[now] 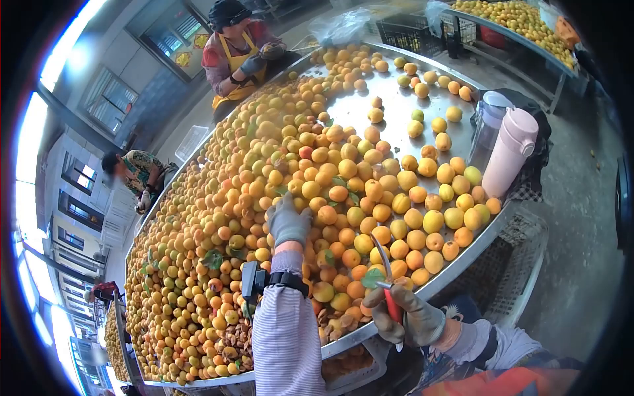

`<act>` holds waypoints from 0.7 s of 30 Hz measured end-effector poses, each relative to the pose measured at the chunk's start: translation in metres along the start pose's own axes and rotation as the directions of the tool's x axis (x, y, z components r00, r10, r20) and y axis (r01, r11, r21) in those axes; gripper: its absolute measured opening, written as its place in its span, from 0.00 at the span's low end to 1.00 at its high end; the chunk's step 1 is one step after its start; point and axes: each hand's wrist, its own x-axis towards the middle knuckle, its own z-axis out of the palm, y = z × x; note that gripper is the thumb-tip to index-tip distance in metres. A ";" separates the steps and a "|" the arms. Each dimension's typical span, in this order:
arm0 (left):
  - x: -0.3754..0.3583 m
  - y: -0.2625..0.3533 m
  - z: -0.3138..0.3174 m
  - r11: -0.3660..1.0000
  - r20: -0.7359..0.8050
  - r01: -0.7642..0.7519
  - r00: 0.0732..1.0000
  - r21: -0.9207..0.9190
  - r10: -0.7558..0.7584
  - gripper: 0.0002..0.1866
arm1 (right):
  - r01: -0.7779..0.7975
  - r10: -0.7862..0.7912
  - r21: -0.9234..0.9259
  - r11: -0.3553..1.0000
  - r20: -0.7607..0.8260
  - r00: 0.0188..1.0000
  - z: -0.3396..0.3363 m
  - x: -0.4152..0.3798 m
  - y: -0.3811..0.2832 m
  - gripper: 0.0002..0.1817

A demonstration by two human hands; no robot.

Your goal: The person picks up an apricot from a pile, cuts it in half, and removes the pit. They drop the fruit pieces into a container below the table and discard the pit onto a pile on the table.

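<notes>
A big heap of orange and yellow apricots (277,178) covers a round steel table (396,109). My left hand (288,221), in a grey glove, reaches into the heap and rests on the fruit, fingers curled over one; whether it grips it I cannot tell. My right hand (404,315), also gloved, stays near the table's front rim and holds a red-handled knife (389,290) with a curved blade, pointing up over the fruit. A green leaf (372,278) lies just beside that hand.
A pink bottle (510,152) and a clear jug (489,129) stand at the table's right rim. Two other people (238,49) (139,175) work at the far side. A dark crate (508,264) sits below the right rim. Another fruit table (522,23) lies beyond.
</notes>
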 end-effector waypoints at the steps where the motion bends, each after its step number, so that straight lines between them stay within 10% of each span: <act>1: 0.001 0.004 0.001 0.994 0.042 0.043 0.998 0.096 -0.047 0.27 | 0.002 -0.002 0.002 1.000 -0.005 1.000 0.000 0.000 -0.001 0.25; 7: 0.004 -0.025 0.012 0.998 0.146 0.006 0.989 -0.056 0.002 0.22 | -0.004 0.004 -0.040 0.999 0.003 1.000 -0.004 -0.001 0.000 0.24; 15: -0.020 -0.052 -0.003 0.855 0.273 -0.479 0.811 -0.199 0.518 0.27 | -0.052 0.052 0.006 0.999 0.004 0.999 -0.007 -0.006 0.000 0.26; 17: 0.002 -0.034 -0.007 0.773 0.014 -0.165 0.976 -0.612 0.219 0.25 | -0.062 0.062 0.004 0.998 0.016 0.998 -0.006 -0.004 0.002 0.26; 21: 0.039 0.004 -0.003 0.971 0.059 -0.168 0.982 -0.172 0.181 0.26 | -0.055 0.054 -0.005 0.999 -0.045 0.998 -0.003 -0.005 -0.004 0.25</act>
